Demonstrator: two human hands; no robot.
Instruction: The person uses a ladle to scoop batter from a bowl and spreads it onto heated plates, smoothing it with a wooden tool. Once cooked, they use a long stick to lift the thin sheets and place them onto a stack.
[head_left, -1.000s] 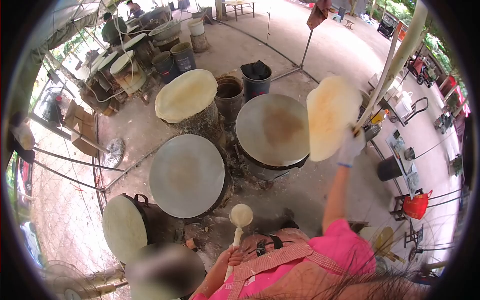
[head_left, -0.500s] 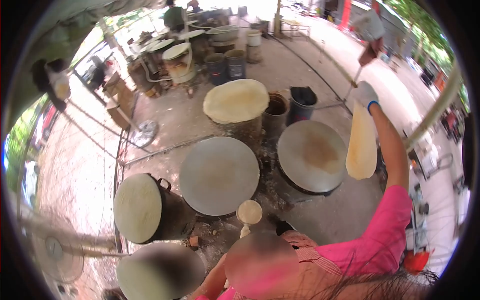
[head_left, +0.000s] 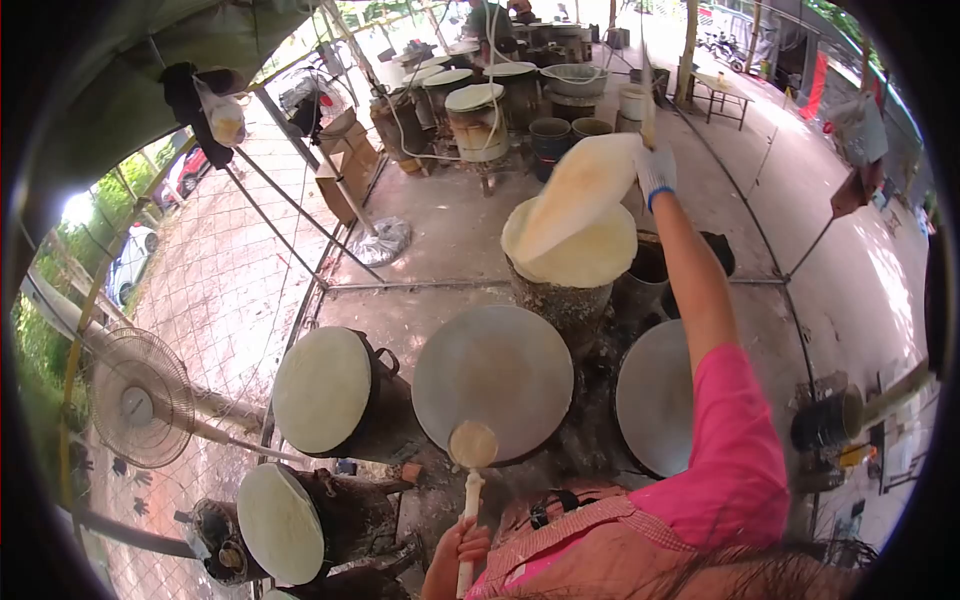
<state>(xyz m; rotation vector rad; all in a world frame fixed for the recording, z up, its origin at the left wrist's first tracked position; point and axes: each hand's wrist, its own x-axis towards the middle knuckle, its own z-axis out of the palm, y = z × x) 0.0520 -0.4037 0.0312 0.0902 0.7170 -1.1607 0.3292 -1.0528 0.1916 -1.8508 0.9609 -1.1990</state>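
My left hand point(head_left: 470, 545) is closed round the pale handle of a ladle point(head_left: 474, 446). The ladle's round bowl overlaps the near edge of the middle griddle point(head_left: 495, 375). In a white glove with a blue cuff, my right hand point(head_left: 655, 172) grips one end of a thin flatbread point(head_left: 580, 190). That sheet hangs slanting down to the left, over a pale stack of flatbreads point(head_left: 600, 258) on a sooty drum. A light stick point(head_left: 648, 90) rises above the glove.
Round pale-topped pans point(head_left: 322, 390) stand at the left, another point(head_left: 280, 522) nearer me. A second griddle point(head_left: 650, 400) is partly behind my right arm. Buckets point(head_left: 550, 140) and more drums point(head_left: 476, 125) stand farther back. A fan point(head_left: 140, 405) is at the left beside wire mesh.
My right hand has carried the flatbread from the right side to over the stack. My left hand has come into clearer view with the ladle, now over the middle griddle's edge. The view has shifted.
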